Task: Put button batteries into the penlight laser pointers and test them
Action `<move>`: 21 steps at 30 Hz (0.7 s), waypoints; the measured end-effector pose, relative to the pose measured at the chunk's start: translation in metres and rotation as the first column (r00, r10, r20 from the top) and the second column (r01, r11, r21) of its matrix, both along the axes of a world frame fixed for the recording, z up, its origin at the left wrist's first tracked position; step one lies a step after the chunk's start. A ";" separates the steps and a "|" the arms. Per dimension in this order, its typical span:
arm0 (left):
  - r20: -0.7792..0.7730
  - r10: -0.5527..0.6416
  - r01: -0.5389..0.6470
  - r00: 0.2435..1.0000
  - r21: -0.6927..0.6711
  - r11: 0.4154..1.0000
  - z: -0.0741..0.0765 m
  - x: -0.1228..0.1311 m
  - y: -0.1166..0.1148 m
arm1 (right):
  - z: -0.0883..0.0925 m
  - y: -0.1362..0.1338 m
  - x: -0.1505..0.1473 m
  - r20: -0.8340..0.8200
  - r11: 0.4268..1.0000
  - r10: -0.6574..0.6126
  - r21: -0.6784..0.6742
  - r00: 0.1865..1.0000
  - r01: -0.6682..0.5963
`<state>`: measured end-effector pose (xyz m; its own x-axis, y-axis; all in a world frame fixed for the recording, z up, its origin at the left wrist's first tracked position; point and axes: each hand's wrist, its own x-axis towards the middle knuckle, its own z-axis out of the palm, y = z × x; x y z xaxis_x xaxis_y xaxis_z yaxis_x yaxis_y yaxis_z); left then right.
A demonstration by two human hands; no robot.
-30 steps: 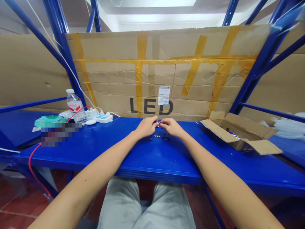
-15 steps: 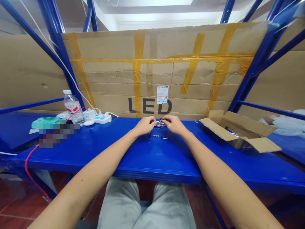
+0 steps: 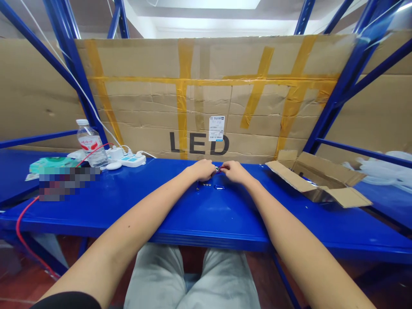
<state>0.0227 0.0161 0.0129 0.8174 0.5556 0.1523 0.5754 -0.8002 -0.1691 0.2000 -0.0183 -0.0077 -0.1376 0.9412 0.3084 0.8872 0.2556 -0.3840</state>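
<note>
Near the back of the blue table (image 3: 206,219), my left hand (image 3: 204,170) and my right hand (image 3: 234,172) are close together. Both have their fingers closed. Between the fingertips shows a small cluster of shiny coloured metal pieces (image 3: 218,169), mostly covered by my hands. What each hand pinches is too small to make out. Just in front of them lies a blue carabiner-like clip (image 3: 219,187). Left of it sit several tiny silver discs (image 3: 207,184), with the end of a small dark cylinder (image 3: 198,188) partly under my left hand.
An open cardboard box (image 3: 309,178) stands at the right. On the left are a water bottle (image 3: 92,146), a white power strip (image 3: 133,160), a green packet (image 3: 54,164) and a red cable (image 3: 22,240). A large cardboard sheet (image 3: 144,103) stands behind the table.
My left hand has moved slightly right, closer to my right hand, and now covers more of the dark cylinder. The coloured pieces are more hidden. The view has shifted a little.
</note>
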 end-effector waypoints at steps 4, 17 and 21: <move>-0.034 0.008 -0.009 0.999 -0.036 0.999 -0.001 0.000 0.003 | -0.001 0.001 -0.002 0.033 0.999 0.030 -0.011 0.999 -0.030; 0.180 0.051 -0.052 0.982 0.004 0.999 0.004 -0.022 0.019 | -0.007 0.010 0.005 -0.261 0.999 -0.046 -0.022 0.964 0.042; 0.516 0.147 -0.183 0.844 0.018 0.983 0.010 -0.034 0.022 | -0.005 0.015 0.011 -0.447 0.993 -0.112 -0.011 0.888 0.119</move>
